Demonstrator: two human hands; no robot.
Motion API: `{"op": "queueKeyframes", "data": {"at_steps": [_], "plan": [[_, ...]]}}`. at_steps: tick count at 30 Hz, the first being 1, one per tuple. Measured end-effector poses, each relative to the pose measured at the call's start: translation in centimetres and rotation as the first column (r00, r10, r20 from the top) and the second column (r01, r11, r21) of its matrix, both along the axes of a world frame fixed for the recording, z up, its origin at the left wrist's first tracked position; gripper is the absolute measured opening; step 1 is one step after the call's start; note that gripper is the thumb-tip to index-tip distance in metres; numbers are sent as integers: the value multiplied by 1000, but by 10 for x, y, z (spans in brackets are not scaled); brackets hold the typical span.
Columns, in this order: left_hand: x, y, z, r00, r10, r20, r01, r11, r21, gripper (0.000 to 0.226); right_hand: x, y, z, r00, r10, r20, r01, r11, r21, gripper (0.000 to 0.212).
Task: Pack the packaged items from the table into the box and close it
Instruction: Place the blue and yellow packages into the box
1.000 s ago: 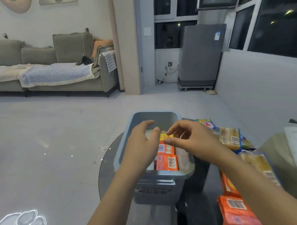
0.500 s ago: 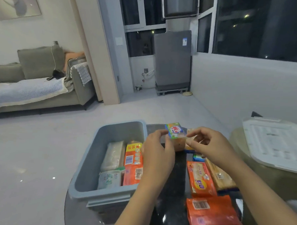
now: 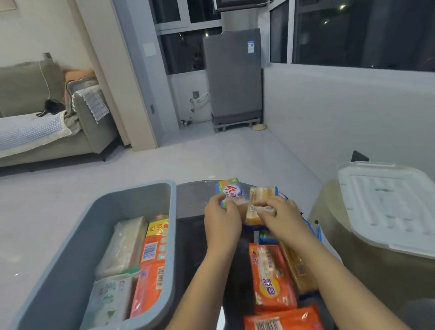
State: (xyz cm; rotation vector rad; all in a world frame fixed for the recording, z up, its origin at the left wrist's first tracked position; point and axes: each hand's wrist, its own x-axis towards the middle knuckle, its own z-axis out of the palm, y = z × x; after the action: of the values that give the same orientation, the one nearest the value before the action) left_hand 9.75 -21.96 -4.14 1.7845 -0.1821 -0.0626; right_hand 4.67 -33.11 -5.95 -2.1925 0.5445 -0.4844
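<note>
A grey-blue plastic box [image 3: 65, 263] stands at the left of the dark glass table [image 3: 192, 203], with several packs inside: pale ones on the left, orange ones [image 3: 153, 264] on the right. At the table's far side my left hand [image 3: 221, 221] grips a soap pack with a green, orange and blue wrapper [image 3: 229, 190]. Beside it my right hand [image 3: 281, 218] closes on a yellowish soap pack [image 3: 261, 201]. Orange packs [image 3: 271, 274] and a tan pack [image 3: 296, 268] lie on the table below my right arm.
The box's white lid [image 3: 394, 210] rests on a beige seat at the right. An orange pack with a barcode [image 3: 284, 325] lies at the near edge. Beyond the table is open floor, with a sofa [image 3: 39, 122] at the left and a grey appliance [image 3: 232, 75] at the back.
Both hands left the box and reached right to the far packs on the table. My left hand took the colourful soap pack, and my right hand came down on the yellowish one.
</note>
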Motion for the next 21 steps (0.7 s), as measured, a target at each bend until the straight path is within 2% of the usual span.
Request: {"op": "queueKeyframes", "data": {"at_steps": [5, 13, 16, 21], "plan": [[32, -21, -20, 983, 88, -159, -90, 996, -9, 32, 38, -11, -16, 995, -53, -82, 40, 987, -157, 31], [57, -37, -49, 973, 140, -185, -150, 988, -41, 30, 71, -22, -21, 971, -89, -223, -12, 911, -413, 37], [55, -37, -55, 957, 126, -260, -169, 974, -149, 29, 79, -21, -18, 955, -54, -291, -83, 894, -440, 40], [60, -30, -55, 930, 199, -309, -274, 936, -223, 25, 84, -12, -15, 929, 21, -370, -193, 880, -434, 42]]}}
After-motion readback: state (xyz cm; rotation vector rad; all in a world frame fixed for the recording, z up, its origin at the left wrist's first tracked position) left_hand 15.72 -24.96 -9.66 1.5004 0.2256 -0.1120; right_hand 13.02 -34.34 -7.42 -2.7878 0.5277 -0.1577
